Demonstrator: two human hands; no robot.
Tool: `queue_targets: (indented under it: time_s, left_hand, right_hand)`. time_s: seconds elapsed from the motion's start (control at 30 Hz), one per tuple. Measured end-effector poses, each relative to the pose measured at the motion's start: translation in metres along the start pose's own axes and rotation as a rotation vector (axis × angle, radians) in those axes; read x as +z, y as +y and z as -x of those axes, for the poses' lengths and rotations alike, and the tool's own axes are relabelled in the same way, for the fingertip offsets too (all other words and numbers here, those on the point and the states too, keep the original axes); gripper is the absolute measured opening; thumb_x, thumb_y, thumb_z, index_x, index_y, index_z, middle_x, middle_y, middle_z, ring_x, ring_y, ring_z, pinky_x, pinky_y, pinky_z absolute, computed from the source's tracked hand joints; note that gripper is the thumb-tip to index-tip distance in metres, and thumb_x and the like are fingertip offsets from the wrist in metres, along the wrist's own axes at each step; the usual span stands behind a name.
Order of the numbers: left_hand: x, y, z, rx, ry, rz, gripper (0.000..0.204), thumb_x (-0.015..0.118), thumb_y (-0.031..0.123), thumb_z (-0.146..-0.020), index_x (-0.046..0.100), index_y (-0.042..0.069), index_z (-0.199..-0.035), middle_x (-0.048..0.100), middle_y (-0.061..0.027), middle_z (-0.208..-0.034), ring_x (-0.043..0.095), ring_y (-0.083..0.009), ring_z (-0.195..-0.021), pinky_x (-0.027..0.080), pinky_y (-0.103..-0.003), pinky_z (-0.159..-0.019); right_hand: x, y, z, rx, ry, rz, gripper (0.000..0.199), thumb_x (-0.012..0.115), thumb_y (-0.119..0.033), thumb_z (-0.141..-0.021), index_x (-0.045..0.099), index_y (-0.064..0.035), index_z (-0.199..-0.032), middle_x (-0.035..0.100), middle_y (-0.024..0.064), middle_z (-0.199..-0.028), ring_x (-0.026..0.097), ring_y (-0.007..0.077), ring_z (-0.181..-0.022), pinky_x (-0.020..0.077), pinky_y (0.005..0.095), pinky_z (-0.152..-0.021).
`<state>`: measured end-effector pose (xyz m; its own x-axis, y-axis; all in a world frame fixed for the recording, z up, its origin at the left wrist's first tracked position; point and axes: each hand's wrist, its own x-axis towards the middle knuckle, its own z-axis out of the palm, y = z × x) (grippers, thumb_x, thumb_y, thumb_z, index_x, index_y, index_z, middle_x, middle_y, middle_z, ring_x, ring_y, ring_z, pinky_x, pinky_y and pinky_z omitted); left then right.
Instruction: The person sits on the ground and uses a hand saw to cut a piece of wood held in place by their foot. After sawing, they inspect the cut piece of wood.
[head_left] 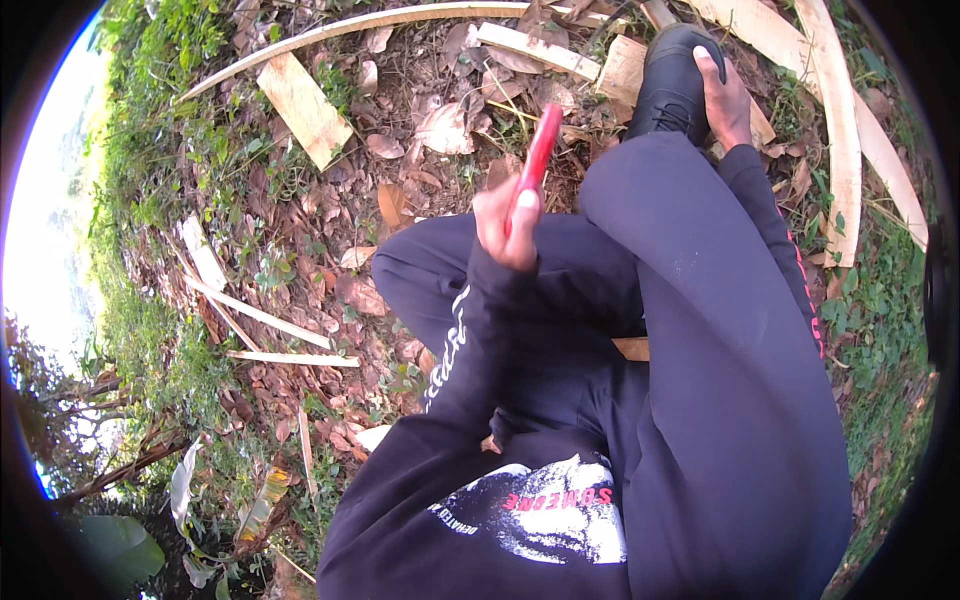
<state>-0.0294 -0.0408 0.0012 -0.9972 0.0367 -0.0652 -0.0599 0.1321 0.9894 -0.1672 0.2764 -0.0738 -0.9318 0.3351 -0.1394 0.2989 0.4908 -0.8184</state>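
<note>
In my left hand, raised above my bent leg, is a slim red stick-like tool. Its upper end points up and slightly right; the fingers wrap its lower part, and motion blur hides its exact kind. Farther off at the upper right, my right hand grips the side of a black shoe on my foot. The thumb lies against the shoe's toe, while the other fingers are mostly hidden. A pale wood piece sticks out beside the shoe.
Long curved wood strips lie at the right, and another thin strip arcs across the far side. A short flat board and several thin sticks rest among dry leaves at the left. Green plants border the ground.
</note>
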Motion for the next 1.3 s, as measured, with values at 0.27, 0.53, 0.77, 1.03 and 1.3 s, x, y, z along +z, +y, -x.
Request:
queue_targets:
  time_s: [0.27,0.53,0.77,1.03,1.3]
  left_hand:
    - [-0.085,0.031,0.026,-0.181,-0.125,0.035,0.042,0.046,0.033,-0.09,0.054,-0.002,-0.069,0.041,0.0019,-0.05,0.034,-0.0062,-0.044,0.022,-0.025,-0.045]
    - [-0.047,0.062,0.099,-0.302,-0.293,-0.024,0.038,0.057,0.035,-0.084,0.062,-0.002,-0.089,0.051,-0.0029,-0.06,0.05,-0.0135,-0.053,0.04,-0.029,-0.055]
    - [-0.035,0.058,0.124,-0.55,-0.311,0.178,0.049,0.057,0.033,-0.083,0.061,-0.01,-0.106,0.052,-0.0037,-0.063,0.047,-0.011,-0.057,0.037,-0.025,-0.058]
    - [-0.016,0.039,0.108,-0.605,-0.198,0.174,0.048,0.042,0.034,-0.104,0.061,-0.007,-0.087,0.051,-0.0013,-0.061,0.039,-0.0055,-0.05,0.032,-0.022,-0.05]
    - [0.052,0.0,-0.011,-0.336,-0.08,0.212,0.041,0.044,0.025,-0.105,0.055,-0.003,-0.077,0.047,0.0028,-0.058,0.038,-0.004,-0.052,0.03,-0.023,-0.048]
  right_hand:
    - [-0.024,0.017,-0.009,-0.03,-0.3,-0.24,0.082,0.057,-0.072,-0.083,0.064,0.0004,-0.121,0.065,0.0091,-0.116,0.056,0.0178,-0.108,0.0386,0.0328,-0.099]
    - [-0.023,0.035,-0.102,-0.026,-0.846,-0.036,0.039,0.058,-0.033,-0.097,0.063,-0.0069,-0.126,0.066,0.0088,-0.116,0.06,0.0135,-0.106,0.0462,0.027,-0.095]
    - [0.013,-0.016,-0.049,-0.256,-0.713,0.004,0.047,0.067,-0.032,-0.092,0.059,-0.0012,-0.127,0.067,0.0089,-0.115,0.061,0.0131,-0.103,0.046,0.0273,-0.095]
    - [-0.001,-0.012,-0.051,-0.236,-0.667,-0.035,0.044,0.066,-0.031,-0.093,0.06,-0.0012,-0.125,0.067,0.0082,-0.114,0.061,0.0126,-0.101,0.0465,0.0268,-0.093]
    - [-0.002,0.014,-0.075,-0.054,-0.716,-0.171,0.041,0.065,-0.029,-0.093,0.061,-0.0011,-0.123,0.067,0.0076,-0.112,0.061,0.0121,-0.1,0.0469,0.0263,-0.091]
